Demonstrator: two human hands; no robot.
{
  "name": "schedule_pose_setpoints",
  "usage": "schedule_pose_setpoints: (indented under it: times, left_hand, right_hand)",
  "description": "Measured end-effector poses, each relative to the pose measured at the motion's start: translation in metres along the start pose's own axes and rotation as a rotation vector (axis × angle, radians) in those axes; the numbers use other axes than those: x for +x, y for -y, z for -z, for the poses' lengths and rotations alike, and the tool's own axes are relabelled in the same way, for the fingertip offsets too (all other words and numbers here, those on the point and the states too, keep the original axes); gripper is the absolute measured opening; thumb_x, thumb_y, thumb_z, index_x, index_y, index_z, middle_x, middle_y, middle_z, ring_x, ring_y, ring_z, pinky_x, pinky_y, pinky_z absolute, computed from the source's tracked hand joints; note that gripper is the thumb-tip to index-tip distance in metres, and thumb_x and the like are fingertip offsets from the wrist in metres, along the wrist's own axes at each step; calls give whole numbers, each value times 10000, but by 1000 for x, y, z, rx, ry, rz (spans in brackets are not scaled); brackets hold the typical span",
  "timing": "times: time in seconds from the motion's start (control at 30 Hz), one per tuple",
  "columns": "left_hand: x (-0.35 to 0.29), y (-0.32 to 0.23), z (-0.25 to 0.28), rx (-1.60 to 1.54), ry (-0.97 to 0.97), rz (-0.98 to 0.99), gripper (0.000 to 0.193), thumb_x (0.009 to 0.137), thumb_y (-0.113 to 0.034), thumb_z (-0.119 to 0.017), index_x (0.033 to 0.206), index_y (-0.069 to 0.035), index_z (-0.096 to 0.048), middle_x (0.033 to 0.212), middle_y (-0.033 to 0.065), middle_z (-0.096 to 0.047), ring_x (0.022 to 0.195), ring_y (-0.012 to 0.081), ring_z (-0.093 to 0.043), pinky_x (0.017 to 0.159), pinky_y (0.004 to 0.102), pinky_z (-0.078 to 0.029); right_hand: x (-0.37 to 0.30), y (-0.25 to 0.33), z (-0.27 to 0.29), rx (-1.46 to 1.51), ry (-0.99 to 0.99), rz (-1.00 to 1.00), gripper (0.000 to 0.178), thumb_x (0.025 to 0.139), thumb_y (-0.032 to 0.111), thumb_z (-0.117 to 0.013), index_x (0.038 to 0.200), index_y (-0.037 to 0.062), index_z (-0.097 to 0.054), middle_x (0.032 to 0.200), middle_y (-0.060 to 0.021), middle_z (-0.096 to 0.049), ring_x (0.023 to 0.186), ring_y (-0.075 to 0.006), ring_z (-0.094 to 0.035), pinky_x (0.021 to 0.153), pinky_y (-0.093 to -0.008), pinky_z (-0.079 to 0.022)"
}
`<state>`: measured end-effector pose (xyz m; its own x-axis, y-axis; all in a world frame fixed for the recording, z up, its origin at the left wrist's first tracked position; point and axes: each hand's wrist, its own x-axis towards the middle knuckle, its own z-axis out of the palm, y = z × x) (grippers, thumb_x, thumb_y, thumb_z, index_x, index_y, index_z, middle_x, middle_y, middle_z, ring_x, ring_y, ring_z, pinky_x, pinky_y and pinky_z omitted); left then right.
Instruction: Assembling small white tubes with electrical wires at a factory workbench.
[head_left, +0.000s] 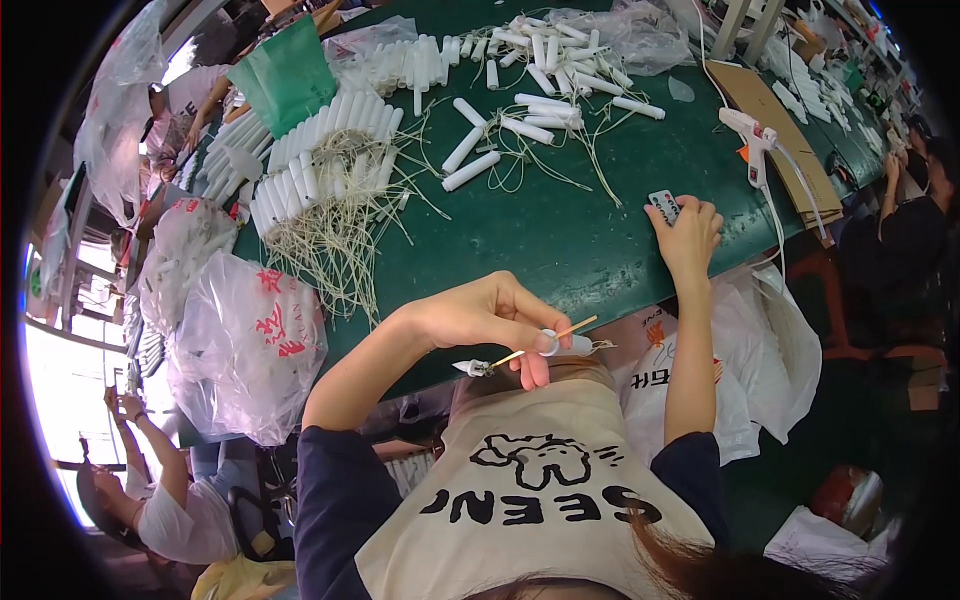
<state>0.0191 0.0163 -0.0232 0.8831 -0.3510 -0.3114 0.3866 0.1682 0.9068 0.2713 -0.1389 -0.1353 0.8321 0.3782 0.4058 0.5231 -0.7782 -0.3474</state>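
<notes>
- The left hand (490,315) pinches a small white tube (572,344) and a thin wooden stick (545,340) near the table's (560,230) six-o'clock edge.
- The right hand (688,235), at three o'clock, presses a small remote (665,206) onto the table.
- Neat rows of white tubes (320,150) at ten o'clock look finished; loose tubes (530,110) at twelve seemingly remain.

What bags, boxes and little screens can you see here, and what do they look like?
Clear plastic bag: left table edge, puffy, red marks.
Green bag: far left of table, upright, plain.
Cardboard sheet: right side, flat, brown.
Small device: under the right hand, white with dark face.
White plastic bag: hanging off table's right edge.
</notes>
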Motion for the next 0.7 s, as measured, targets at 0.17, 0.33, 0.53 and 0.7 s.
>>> schedule_pose_setpoints:
  times: [0.17, 0.33, 0.53, 0.7]
  left_hand:
    - [-1, -2, -1, 14, 15, 4, 294, 858, -143, -599, 1060, 70, -606, 784, 159, -681, 704, 185, -685, 638, 242, -508]
    - [-3, -4, 0, 3, -6, 3, 298, 858, -146, -600, 1054, 78, -605, 780, 169, -678, 704, 192, -684, 650, 254, -515]
    - [-7, -1, 1, 1, -36, 11, 300, 854, -147, -605, 1048, 82, -606, 770, 170, -676, 697, 193, -683, 642, 255, -516]
    - [-5, 0, 0, -1, -49, -19, 224, 831, -103, -607, 980, 63, -625, 749, 172, -681, 644, 203, -683, 535, 227, -486]
  right_hand:
    - [1, -4, 7, 30, 9, 12, 518, 737, 380, -734, 1053, 19, -539, 1043, -175, -563, 980, -359, -515, 833, -460, -435]
    - [-7, -13, 16, 490, 25, 55, 427, 736, 165, -750, 1039, 0, -499, 832, -123, -649, 691, -227, -633, 605, -313, -484]
    - [-31, -1, 86, 1136, 826, -67, 354, 778, 31, -662, 1089, 9, -496, 821, -45, -607, 539, -95, -580, 468, -213, -430]
    - [-39, -2, 103, 1065, 1162, -11, 116, 890, 46, -494, 991, 6, -535, 640, -74, -604, 454, -80, -537, 393, -209, -398]
